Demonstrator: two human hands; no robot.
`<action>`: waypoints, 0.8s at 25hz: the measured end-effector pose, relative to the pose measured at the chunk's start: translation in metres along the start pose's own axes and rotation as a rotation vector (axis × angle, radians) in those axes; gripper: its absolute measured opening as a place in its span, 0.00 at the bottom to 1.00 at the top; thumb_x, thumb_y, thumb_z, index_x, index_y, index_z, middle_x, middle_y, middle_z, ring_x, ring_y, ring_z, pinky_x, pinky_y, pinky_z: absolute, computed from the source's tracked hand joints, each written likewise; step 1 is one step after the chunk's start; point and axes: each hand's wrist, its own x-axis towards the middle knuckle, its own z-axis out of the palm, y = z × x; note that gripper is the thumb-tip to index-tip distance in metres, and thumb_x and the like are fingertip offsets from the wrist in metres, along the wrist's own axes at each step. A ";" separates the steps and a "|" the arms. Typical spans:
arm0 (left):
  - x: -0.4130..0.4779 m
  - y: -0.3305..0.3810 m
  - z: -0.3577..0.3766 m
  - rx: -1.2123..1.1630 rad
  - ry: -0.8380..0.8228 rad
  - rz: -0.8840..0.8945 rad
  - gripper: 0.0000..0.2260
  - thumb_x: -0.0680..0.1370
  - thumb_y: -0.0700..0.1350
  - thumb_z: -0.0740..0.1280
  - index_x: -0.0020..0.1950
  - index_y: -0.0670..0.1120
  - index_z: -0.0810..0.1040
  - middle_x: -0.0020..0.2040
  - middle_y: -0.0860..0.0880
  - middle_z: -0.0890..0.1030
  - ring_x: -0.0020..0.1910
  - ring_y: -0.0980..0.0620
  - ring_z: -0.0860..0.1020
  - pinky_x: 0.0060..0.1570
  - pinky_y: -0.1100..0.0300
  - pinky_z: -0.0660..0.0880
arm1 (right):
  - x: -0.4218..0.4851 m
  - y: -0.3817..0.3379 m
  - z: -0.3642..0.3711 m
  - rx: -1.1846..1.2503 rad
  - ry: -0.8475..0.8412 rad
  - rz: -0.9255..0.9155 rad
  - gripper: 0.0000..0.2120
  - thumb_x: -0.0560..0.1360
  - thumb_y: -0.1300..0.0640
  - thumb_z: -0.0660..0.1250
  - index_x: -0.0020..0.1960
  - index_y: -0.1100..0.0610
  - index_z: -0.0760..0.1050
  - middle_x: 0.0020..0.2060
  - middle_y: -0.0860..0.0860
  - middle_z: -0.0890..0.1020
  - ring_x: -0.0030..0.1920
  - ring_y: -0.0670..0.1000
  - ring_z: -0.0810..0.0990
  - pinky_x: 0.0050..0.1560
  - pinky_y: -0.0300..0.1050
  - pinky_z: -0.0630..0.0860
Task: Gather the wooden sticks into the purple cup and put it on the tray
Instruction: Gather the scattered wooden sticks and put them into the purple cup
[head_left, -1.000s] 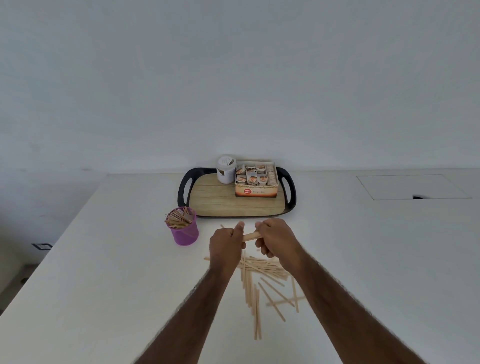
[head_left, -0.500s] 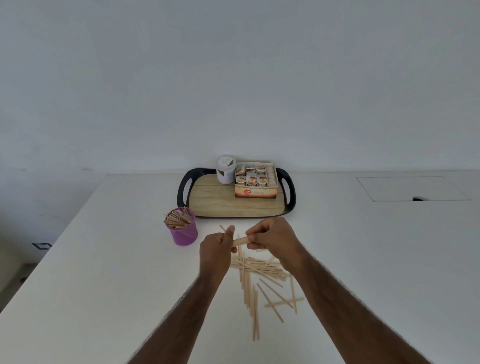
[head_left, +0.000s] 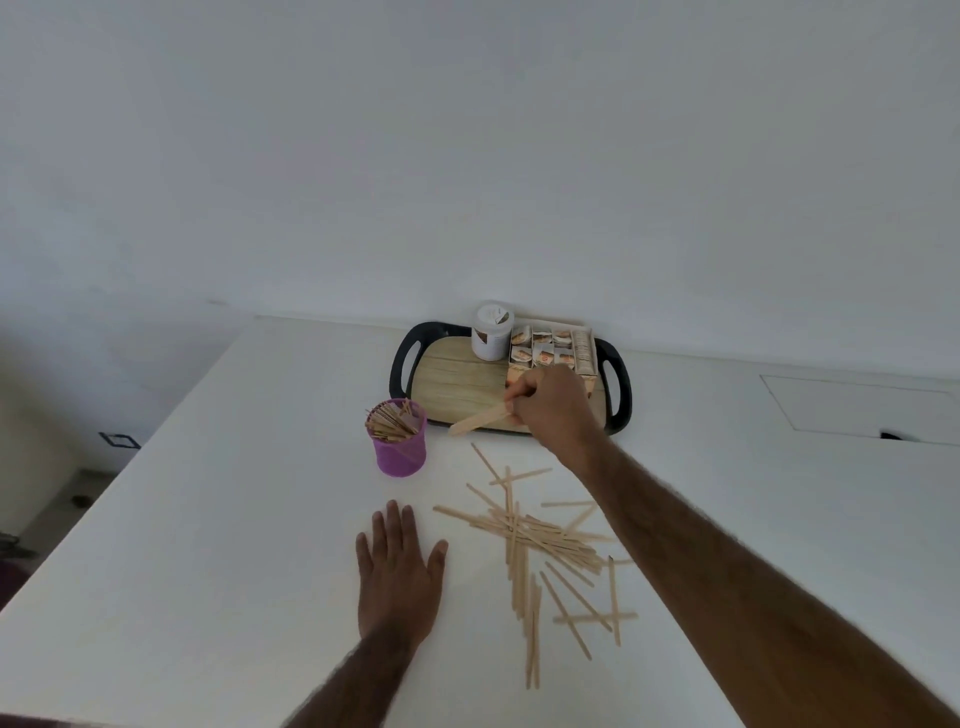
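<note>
**A:** Where are the thin, flat, pale wooden sticks (head_left: 540, 540) found?

**B:** Most are scattered in a loose, crossed heap on the white tabletop (head_left: 208, 519). A small bundle of sticks (head_left: 478, 420) is held in the air by the right hand (head_left: 553, 405). The round purple mesh cup (head_left: 400, 441) is stood on the tabletop just beside the tray's near left corner and is already well filled with sticks.

**A:** How is the grip set?

**B:** The grip is closed round one end of the bundle, which is pinched by thumb and curled fingers. The free end is pointed left and down toward the cup, near its rim but apart from it. The left hand (head_left: 397, 571) is laid flat on the tabletop just left of the heap, with fingers spread and nothing held.

**A:** Which step is judged to be in hand?

**B:** A bundle is being carried to the cup. Next, it is to be brought over the opening, tipped upright and let go among the sticks inside. Many sticks are left on the tabletop, so the cup is not yet due on the black-handled, wood-faced tray (head_left: 405, 358). At the back of the tray, a white lidded jar (head_left: 491, 332) and a cardboard box of sachets (head_left: 550, 348) are kept.
</note>
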 end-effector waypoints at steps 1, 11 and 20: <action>0.000 0.000 0.000 0.017 -0.002 0.005 0.34 0.83 0.64 0.41 0.83 0.45 0.39 0.83 0.45 0.38 0.81 0.45 0.37 0.79 0.46 0.36 | 0.009 -0.010 0.008 -0.085 0.002 -0.074 0.09 0.74 0.70 0.70 0.41 0.59 0.84 0.38 0.55 0.85 0.36 0.49 0.85 0.36 0.39 0.82; 0.004 -0.001 0.002 0.047 0.026 -0.002 0.35 0.81 0.65 0.40 0.83 0.47 0.40 0.82 0.46 0.37 0.81 0.45 0.36 0.77 0.47 0.32 | 0.061 -0.065 0.111 -1.041 -0.212 -0.620 0.09 0.71 0.67 0.71 0.50 0.62 0.81 0.47 0.59 0.83 0.43 0.56 0.85 0.37 0.46 0.81; 0.006 -0.001 0.005 0.031 0.072 0.000 0.35 0.81 0.66 0.42 0.83 0.47 0.44 0.82 0.48 0.38 0.79 0.46 0.33 0.73 0.49 0.28 | 0.075 -0.045 0.153 -1.219 -0.407 -0.760 0.08 0.74 0.69 0.65 0.48 0.61 0.81 0.45 0.57 0.83 0.41 0.57 0.85 0.31 0.46 0.71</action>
